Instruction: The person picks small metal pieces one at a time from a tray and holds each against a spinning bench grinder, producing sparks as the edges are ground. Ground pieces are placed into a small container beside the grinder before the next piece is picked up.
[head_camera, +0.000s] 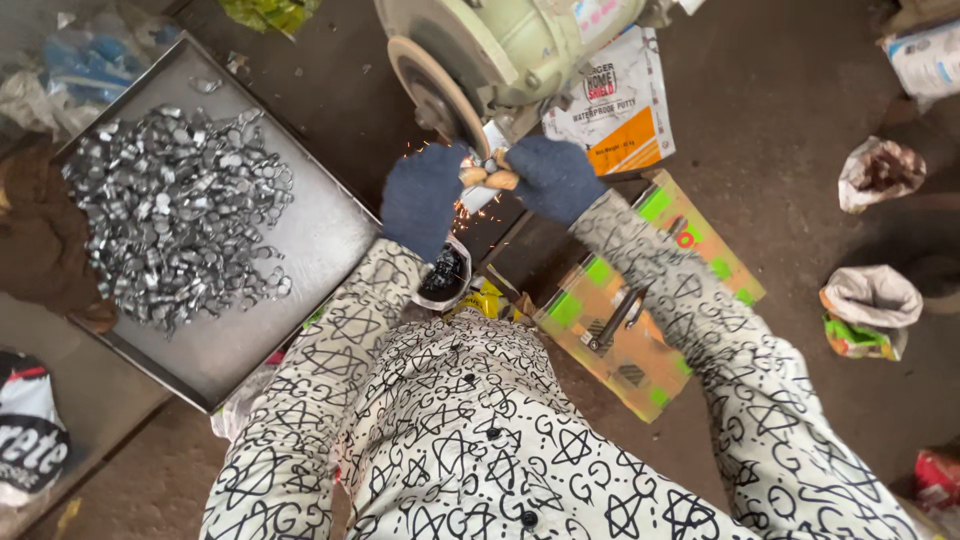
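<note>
Both my hands wear dark blue gloves with the fingertips bare. My left hand (425, 195) and my right hand (552, 175) meet at the rim of a tan grinding wheel (432, 88) on a pale green bench grinder (510, 40). Together they pinch a small metal piece (487, 178) against the wheel, and orange sparks fly off below it. The piece is mostly hidden by my fingers. Under my left wrist sits a small bowl (445, 275) with dark contents.
A large metal tray (300, 230) at the left holds a heap of several shiny metal pieces (175, 215). A colourful cardboard box (650, 300) with a metal tool (618, 318) lies at the right. Bags (872, 300) and a white sack (615, 100) lie on the dark floor.
</note>
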